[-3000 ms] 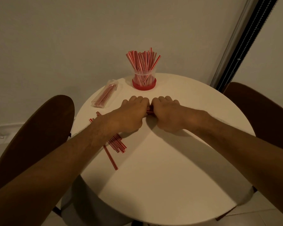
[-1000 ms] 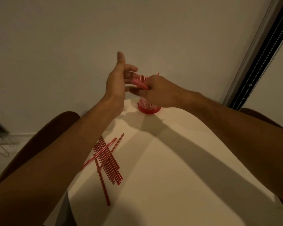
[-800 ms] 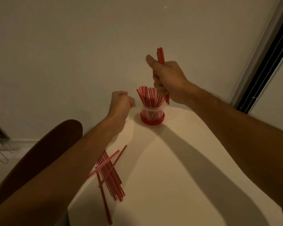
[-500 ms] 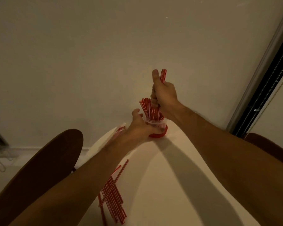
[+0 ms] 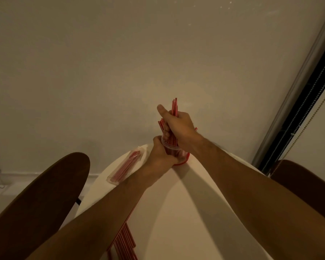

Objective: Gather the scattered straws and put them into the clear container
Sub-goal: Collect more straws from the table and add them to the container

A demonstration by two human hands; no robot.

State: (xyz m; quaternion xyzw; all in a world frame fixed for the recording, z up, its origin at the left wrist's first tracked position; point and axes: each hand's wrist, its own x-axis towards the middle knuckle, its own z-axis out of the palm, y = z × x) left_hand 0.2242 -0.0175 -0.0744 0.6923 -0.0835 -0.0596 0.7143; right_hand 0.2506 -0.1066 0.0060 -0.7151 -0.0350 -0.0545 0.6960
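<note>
Plain pale wall fills the background behind a round white desk (image 5: 186,212). At the desk's far edge stands the clear container (image 5: 174,151), red at its base and already holding upright red-and-white straws. I see my left hand (image 5: 160,156) wrapped closed around the container's side. My right hand (image 5: 176,126) is fisted on a bundle of straws (image 5: 174,109), thumb raised; the bundle's long axis runs near vertical, upper tips pointing up, lower ends at the container's mouth. More loose straws (image 5: 124,243) lie on the desk's near left edge, partly hidden under my left forearm, pointing roughly away from me. A clear packet of straws (image 5: 127,167) lies just left of the container. Dark chairs (image 5: 38,199) flank the desk.
</note>
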